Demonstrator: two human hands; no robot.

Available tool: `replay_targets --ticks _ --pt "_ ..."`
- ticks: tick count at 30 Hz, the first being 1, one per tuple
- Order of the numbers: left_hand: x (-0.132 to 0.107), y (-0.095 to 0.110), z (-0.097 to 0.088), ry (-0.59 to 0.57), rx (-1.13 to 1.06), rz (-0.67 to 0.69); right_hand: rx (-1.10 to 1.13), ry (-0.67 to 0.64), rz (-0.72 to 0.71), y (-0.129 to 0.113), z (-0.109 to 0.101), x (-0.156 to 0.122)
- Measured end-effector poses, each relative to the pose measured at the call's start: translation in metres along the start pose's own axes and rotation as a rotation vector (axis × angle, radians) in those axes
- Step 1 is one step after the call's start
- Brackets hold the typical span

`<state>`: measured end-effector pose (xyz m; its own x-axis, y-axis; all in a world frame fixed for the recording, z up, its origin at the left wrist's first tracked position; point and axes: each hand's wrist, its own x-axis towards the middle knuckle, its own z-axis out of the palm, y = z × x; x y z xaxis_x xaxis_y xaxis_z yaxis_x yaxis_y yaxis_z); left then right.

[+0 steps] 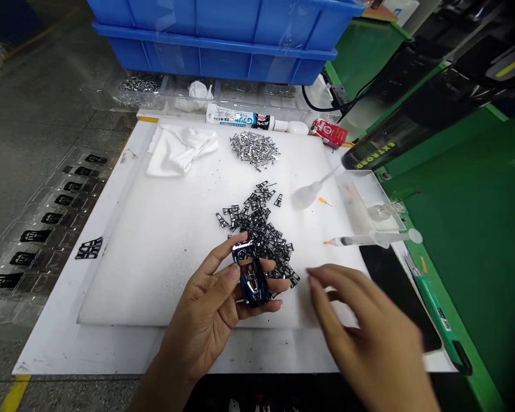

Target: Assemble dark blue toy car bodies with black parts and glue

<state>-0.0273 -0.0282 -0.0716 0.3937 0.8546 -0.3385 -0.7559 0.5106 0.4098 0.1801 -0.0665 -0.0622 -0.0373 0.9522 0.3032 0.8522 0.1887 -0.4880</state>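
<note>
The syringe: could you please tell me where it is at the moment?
In the head view, the syringe lies on the right, just in front of the clear plastic tray and to the right of the pile of small black parts.

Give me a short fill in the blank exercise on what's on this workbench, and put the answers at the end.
The left hand holds a toy car whose body is dark ____, while the right hand is open and empty.
The syringe at the right ends in an ____ tip.
The white cloth lies to the ____ of the pile of silver parts.

Missing words: blue; orange; left.
</note>
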Motion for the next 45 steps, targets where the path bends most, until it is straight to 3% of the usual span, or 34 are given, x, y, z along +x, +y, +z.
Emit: replay_targets --ticks 3,8,13,18,24,27,29,31,37,42,45 --pt "0.000 0.000 -0.001 -0.003 0.009 0.001 -0.081 -0.025 -0.054 0.001 0.012 0.004" --pt "0.000 0.000 -0.001 0.004 0.030 -0.010 -0.078 -0.029 -0.014 0.001 0.024 0.008" --pt "-0.002 0.002 0.005 0.052 0.043 -0.012 -0.017 -0.160 0.071 0.002 0.013 0.014" --pt "-0.001 0.002 0.006 0.065 0.031 -0.017 0.040 -0.083 0.184 -0.002 -0.001 0.009" --pt "0.000 -0.001 0.002 0.034 0.005 -0.019 0.494 -0.145 0.554 -0.005 -0.007 0.010" --pt "0.000 -0.001 0.003 0.057 0.011 -0.030 0.838 -0.184 0.628 -0.008 -0.004 0.017" --pt "0.000 0.000 0.004 0.082 0.023 -0.035 0.998 -0.210 0.582 -0.012 0.000 0.021" --pt "0.000 0.000 0.005 0.072 0.035 -0.030 1.010 -0.189 0.521 -0.018 0.004 0.025" --pt "-0.001 0.002 0.007 0.117 0.095 -0.036 0.641 -0.072 0.268 -0.043 0.008 0.026" --pt "-0.002 0.003 0.009 0.142 0.118 -0.053 0.293 0.076 -0.111 -0.047 0.021 0.015" --pt "-0.002 0.002 0.008 0.141 0.095 -0.046 0.210 0.126 -0.252 -0.046 0.030 0.010"
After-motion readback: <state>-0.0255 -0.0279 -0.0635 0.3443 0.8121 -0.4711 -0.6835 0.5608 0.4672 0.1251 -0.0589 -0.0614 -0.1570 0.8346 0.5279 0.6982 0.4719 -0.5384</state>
